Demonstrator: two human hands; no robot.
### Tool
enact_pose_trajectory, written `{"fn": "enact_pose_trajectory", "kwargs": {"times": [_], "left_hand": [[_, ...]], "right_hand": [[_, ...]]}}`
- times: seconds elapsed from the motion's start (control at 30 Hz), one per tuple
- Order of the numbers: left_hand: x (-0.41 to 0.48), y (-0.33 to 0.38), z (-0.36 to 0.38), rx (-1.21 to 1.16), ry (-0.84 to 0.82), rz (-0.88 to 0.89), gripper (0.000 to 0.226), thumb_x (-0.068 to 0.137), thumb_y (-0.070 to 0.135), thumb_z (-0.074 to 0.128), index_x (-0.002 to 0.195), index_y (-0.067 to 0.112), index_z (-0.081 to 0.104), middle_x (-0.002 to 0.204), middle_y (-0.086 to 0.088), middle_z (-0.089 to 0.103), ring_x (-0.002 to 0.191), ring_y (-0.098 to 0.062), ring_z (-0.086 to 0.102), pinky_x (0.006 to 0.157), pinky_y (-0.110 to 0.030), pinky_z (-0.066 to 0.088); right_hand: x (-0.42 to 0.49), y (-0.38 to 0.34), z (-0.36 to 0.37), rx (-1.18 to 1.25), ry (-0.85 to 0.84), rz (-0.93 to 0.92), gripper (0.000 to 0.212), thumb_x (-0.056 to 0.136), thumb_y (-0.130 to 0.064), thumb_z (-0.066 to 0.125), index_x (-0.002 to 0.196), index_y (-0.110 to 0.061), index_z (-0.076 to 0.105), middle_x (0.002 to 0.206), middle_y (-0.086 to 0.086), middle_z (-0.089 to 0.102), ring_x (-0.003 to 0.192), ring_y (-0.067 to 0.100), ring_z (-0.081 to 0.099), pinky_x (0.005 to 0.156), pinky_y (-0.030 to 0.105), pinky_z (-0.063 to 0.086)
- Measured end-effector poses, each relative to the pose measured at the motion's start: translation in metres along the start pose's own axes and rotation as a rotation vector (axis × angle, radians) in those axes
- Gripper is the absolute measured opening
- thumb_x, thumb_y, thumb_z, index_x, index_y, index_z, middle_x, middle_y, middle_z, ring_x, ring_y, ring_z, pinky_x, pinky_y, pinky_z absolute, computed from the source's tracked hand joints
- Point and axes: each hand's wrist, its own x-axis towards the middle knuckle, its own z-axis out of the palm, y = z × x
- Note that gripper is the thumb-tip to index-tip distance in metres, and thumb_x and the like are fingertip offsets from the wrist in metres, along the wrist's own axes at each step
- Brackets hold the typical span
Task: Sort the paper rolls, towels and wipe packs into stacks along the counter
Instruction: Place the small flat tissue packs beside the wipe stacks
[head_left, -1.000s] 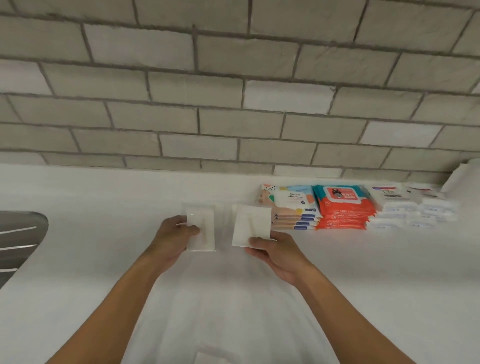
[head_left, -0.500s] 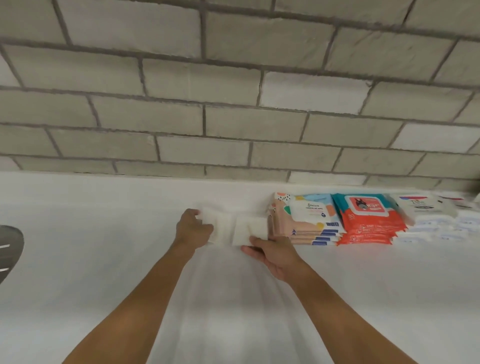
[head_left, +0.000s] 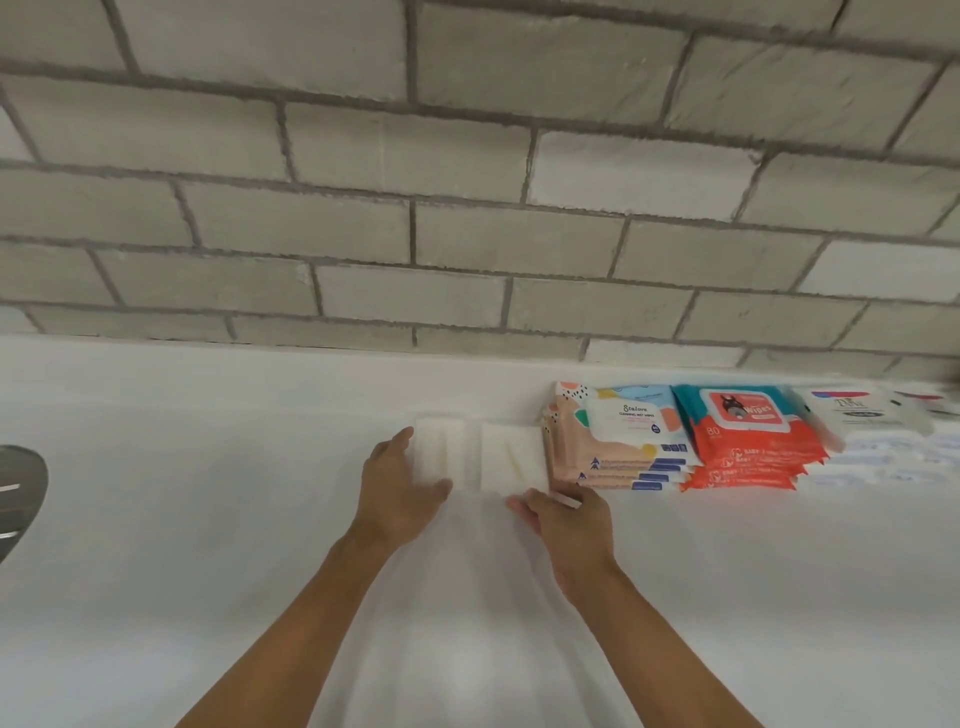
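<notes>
Two white folded paper towel packs lie side by side on the white counter (head_left: 208, 467), close to the wall. My left hand (head_left: 397, 491) grips the left towel pack (head_left: 441, 449) by its left and front edges. My right hand (head_left: 569, 525) pinches the front edge of the right towel pack (head_left: 511, 457), which touches a stack of pastel wipe packs (head_left: 618, 441). To the right follow a stack of red and teal wipe packs (head_left: 748, 441) and a blurred stack of white wipe packs (head_left: 862, 421).
A grey brick wall (head_left: 467, 208) runs along the back of the counter. The metal rim of a sink (head_left: 21, 488) shows at the far left edge. Bare white counter stretches between the sink and the towel packs and in front of my arms.
Both hands carried the two white towel packs away from me and to the right, from mid-air down onto the counter next to the pastel wipe stack.
</notes>
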Motion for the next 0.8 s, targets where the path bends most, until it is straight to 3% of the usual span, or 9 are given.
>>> {"fn": "enact_pose_trajectory", "kwargs": {"times": [0.07,0.17,0.27,0.37,0.43,0.63,0.8], "left_hand": [[-0.002,-0.003,0.000,-0.004,-0.002,0.025,0.085,0.075,0.025,0.083,0.147,0.012,0.042,0.138,-0.010,0.051,0.129,-0.024,0.049,0.110,-0.029,0.036],[-0.003,-0.004,0.000,0.007,-0.001,0.065,0.080,0.076,0.022,0.082,0.146,0.012,0.044,0.138,-0.010,0.052,0.128,-0.024,0.050,0.110,-0.028,0.036],[-0.003,-0.004,0.001,0.052,-0.004,0.111,0.073,0.078,0.021,0.081,0.142,0.011,0.049,0.138,-0.010,0.053,0.127,-0.025,0.052,0.111,-0.028,0.036],[-0.003,-0.005,0.003,0.081,-0.013,0.141,0.066,0.079,0.023,0.080,0.139,0.012,0.053,0.138,-0.009,0.054,0.129,-0.026,0.051,0.112,-0.028,0.035],[-0.004,-0.008,0.005,0.104,-0.019,0.161,0.064,0.081,0.024,0.078,0.139,0.012,0.053,0.140,-0.009,0.054,0.132,-0.025,0.047,0.112,-0.026,0.033],[-0.006,-0.009,0.006,0.115,-0.027,0.173,0.060,0.085,0.024,0.074,0.140,0.013,0.052,0.142,-0.007,0.053,0.136,-0.022,0.043,0.103,-0.012,0.024],[-0.008,-0.006,0.007,0.141,-0.034,0.179,0.063,0.087,0.023,0.073,0.144,0.015,0.048,0.144,-0.007,0.049,0.137,-0.024,0.039,0.104,-0.014,0.024]], "right_hand": [[-0.007,0.001,-0.005,-0.178,0.030,-0.083,0.040,0.069,-0.014,0.074,0.106,-0.014,0.059,0.077,0.000,0.076,0.084,0.021,0.074,0.089,0.041,0.058],[-0.019,0.000,-0.007,-0.479,-0.010,-0.327,0.019,0.083,-0.007,0.068,0.097,-0.018,0.064,0.090,0.000,0.071,0.075,0.016,0.070,0.077,0.025,0.058],[-0.013,0.000,-0.003,-0.820,-0.102,-0.615,0.027,0.086,0.004,0.060,0.103,-0.015,0.069,0.110,0.002,0.061,0.091,0.018,0.064,0.077,0.008,0.046],[-0.001,-0.001,0.003,-1.087,-0.184,-0.676,0.040,0.089,0.010,0.051,0.123,-0.007,0.064,0.128,0.005,0.051,0.117,0.019,0.053,0.095,0.010,0.035],[0.007,-0.005,0.007,-1.167,-0.207,-0.689,0.044,0.089,0.011,0.050,0.127,-0.006,0.060,0.132,0.008,0.049,0.121,0.022,0.050,0.102,0.017,0.036],[0.020,-0.004,0.011,-1.251,-0.204,-0.711,0.039,0.091,0.008,0.053,0.125,-0.009,0.062,0.127,0.009,0.050,0.115,0.021,0.052,0.096,0.020,0.041],[0.019,-0.005,0.009,-1.247,-0.196,-0.726,0.035,0.094,0.004,0.053,0.125,-0.009,0.061,0.128,0.008,0.050,0.118,0.022,0.049,0.099,0.023,0.042]]}}
